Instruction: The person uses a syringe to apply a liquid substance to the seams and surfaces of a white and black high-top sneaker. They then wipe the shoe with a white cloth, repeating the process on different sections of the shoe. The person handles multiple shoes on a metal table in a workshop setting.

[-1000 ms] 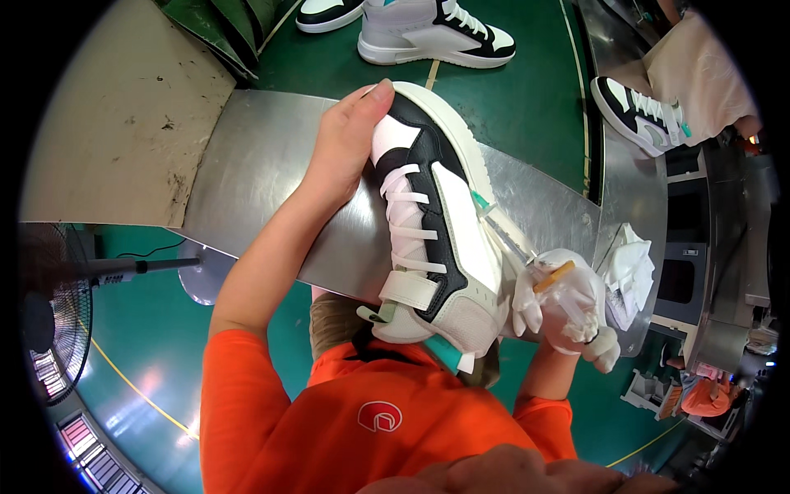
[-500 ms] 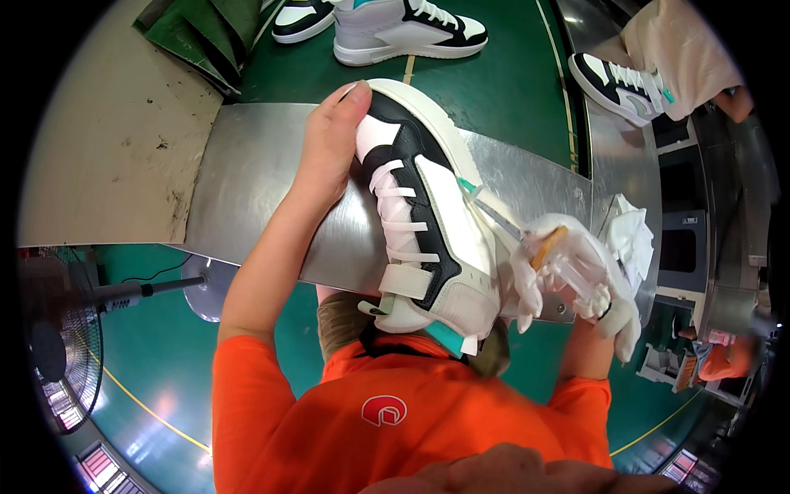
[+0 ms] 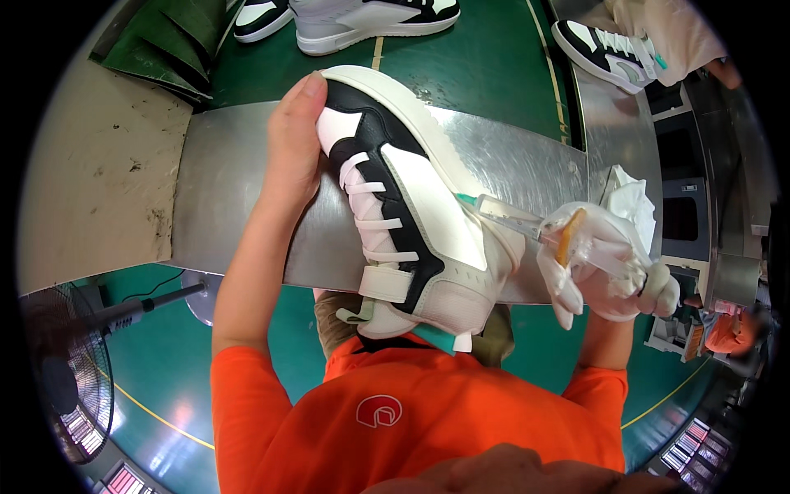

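Two grips to coordinate: support the high-top sneaker [image 3: 403, 218] over the metal bench [image 3: 218, 189], toe pointing forward, and guide the green tip [image 3: 466, 198] of the clear syringe [image 3: 510, 216] along the joint between upper and white sole [image 3: 436, 144], with light, even pressure. At the left hand [image 3: 295, 136]: clamped on the toe, with thumb over the front edge and fingers hidden beneath. At the gloved right hand [image 3: 601, 255]: closed loosely around the syringe barrel, with exact fingertip contact impossible to tell.
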`<state>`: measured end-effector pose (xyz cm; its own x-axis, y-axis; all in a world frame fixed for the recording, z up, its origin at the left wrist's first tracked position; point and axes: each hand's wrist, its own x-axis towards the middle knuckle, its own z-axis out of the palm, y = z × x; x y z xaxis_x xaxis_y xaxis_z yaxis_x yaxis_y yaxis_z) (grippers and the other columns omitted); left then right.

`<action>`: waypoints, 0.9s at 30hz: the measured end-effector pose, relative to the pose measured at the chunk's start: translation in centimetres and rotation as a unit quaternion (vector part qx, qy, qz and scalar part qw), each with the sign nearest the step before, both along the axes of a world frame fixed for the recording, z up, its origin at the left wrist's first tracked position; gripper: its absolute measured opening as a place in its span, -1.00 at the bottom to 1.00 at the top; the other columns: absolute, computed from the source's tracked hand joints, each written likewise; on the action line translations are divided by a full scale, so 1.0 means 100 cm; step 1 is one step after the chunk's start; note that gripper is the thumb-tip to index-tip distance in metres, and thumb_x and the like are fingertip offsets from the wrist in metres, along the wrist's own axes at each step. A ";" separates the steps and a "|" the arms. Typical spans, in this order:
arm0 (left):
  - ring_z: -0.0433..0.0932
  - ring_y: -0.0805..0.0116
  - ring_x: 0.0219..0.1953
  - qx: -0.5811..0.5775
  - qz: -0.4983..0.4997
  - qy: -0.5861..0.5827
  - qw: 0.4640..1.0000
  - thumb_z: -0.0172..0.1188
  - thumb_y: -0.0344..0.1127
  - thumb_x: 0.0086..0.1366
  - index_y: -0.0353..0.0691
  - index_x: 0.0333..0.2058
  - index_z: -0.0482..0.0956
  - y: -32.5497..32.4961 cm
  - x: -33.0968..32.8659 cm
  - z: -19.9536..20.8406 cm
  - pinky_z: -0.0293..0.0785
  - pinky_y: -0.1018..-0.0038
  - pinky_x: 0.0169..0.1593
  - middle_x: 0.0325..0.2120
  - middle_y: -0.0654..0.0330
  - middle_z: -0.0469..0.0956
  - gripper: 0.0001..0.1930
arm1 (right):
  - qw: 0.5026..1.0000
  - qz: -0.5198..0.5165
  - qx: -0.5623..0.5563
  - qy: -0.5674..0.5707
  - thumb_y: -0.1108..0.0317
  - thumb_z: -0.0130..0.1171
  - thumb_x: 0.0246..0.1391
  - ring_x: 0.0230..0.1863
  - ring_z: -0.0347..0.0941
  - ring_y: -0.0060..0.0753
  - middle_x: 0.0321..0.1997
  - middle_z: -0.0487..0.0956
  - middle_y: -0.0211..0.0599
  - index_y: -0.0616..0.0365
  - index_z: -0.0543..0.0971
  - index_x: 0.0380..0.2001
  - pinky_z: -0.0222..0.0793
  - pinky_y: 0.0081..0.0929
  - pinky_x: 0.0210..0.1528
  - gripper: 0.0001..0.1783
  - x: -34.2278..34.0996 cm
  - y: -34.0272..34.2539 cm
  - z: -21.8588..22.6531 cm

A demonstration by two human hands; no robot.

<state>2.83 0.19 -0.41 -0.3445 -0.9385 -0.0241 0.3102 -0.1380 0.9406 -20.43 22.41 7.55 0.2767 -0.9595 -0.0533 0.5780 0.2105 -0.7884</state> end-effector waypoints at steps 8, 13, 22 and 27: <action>0.63 0.33 -0.28 0.010 -0.010 0.002 1.000 -0.11 0.05 0.44 -0.35 -0.11 0.49 -0.003 0.001 -0.004 0.56 0.43 -0.16 -0.27 0.10 0.63 -0.51 | 1.000 0.009 -0.002 -0.017 0.15 0.39 -0.19 -0.55 0.43 -0.22 -0.36 0.47 0.21 0.57 0.25 0.12 0.49 -0.38 -0.52 -0.09 -0.015 0.017 0.003; 0.64 0.33 -0.29 0.010 -0.009 0.011 1.000 -0.10 0.06 0.44 -0.33 -0.11 0.49 -0.005 0.001 -0.006 0.58 0.42 -0.17 -0.28 0.10 0.63 -0.51 | 0.999 0.005 -0.006 -0.032 0.14 0.41 -0.22 -0.56 0.44 -0.20 -0.37 0.47 0.21 0.57 0.24 0.12 0.49 -0.37 -0.54 -0.06 -0.017 0.023 -0.002; 0.64 0.34 -0.30 0.008 -0.026 0.003 1.000 -0.08 0.05 0.43 -0.33 -0.12 0.49 -0.005 0.002 -0.006 0.58 0.42 -0.18 -0.29 0.10 0.63 -0.52 | 0.999 0.011 -0.002 -0.041 0.12 0.46 -0.27 -0.57 0.46 -0.17 -0.39 0.48 0.21 0.56 0.22 0.13 0.50 -0.35 -0.57 0.00 -0.018 0.028 -0.007; 0.64 0.34 -0.30 0.019 -0.027 0.005 0.999 -0.07 0.05 0.42 -0.32 -0.12 0.50 -0.005 0.003 -0.006 0.58 0.42 -0.18 -0.29 0.11 0.63 -0.52 | 0.999 0.013 0.003 -0.048 0.11 0.48 -0.30 -0.57 0.47 -0.16 -0.40 0.48 0.21 0.56 0.21 0.14 0.50 -0.33 -0.59 0.04 -0.018 0.029 -0.009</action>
<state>3.09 -0.35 -1.05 -0.3949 -0.9171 -0.0547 0.3114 -0.1896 0.9312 -22.25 25.34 6.69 0.3061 -0.9515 -0.0310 0.6448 0.2311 -0.7286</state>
